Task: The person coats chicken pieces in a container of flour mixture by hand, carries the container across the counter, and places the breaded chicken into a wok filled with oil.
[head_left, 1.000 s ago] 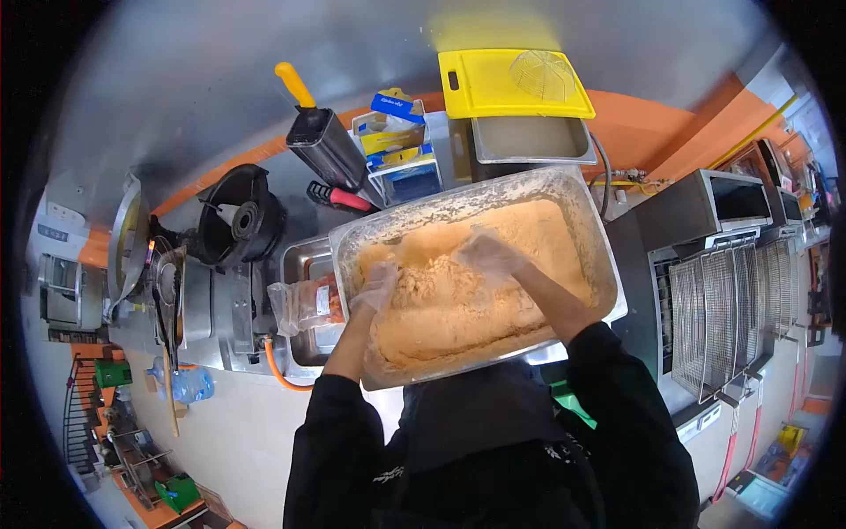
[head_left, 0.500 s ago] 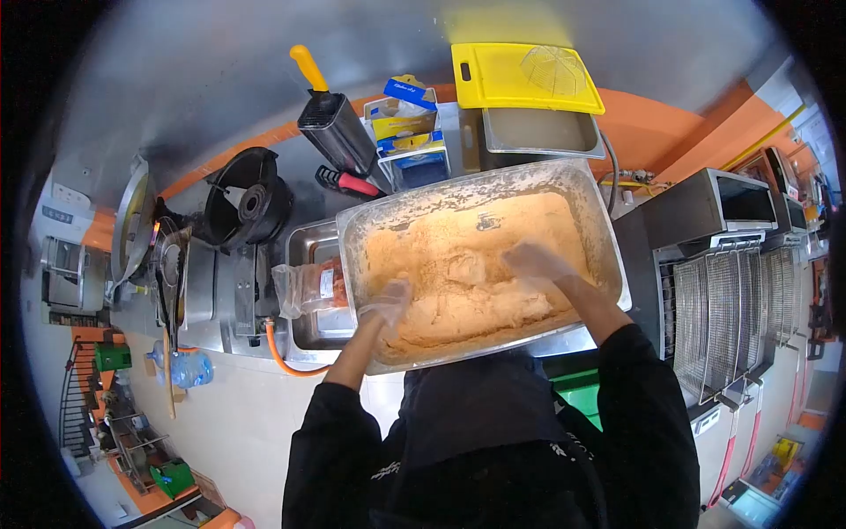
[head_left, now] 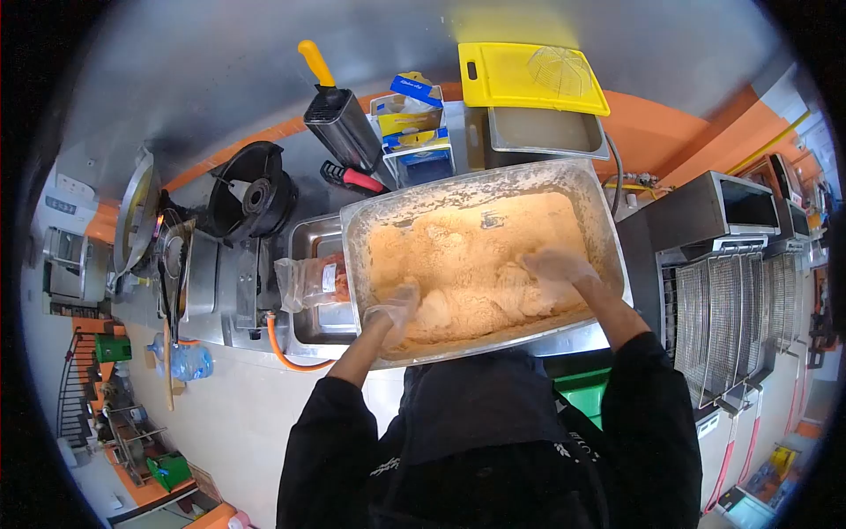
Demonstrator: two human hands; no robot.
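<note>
One metal tray point(head_left: 493, 173) of powder point(head_left: 476, 225), coated pieces point(head_left: 433, 310) inside, between my left hand point(head_left: 398, 304) and right hand point(head_left: 557, 264), now spread wider than before, each grip too blurred to tell.

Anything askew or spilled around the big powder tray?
The big tray sits at a slant, its left end overlapping the steel basin. The plastic bag pokes out past the basin's left rim. No obvious spill visible.
</note>
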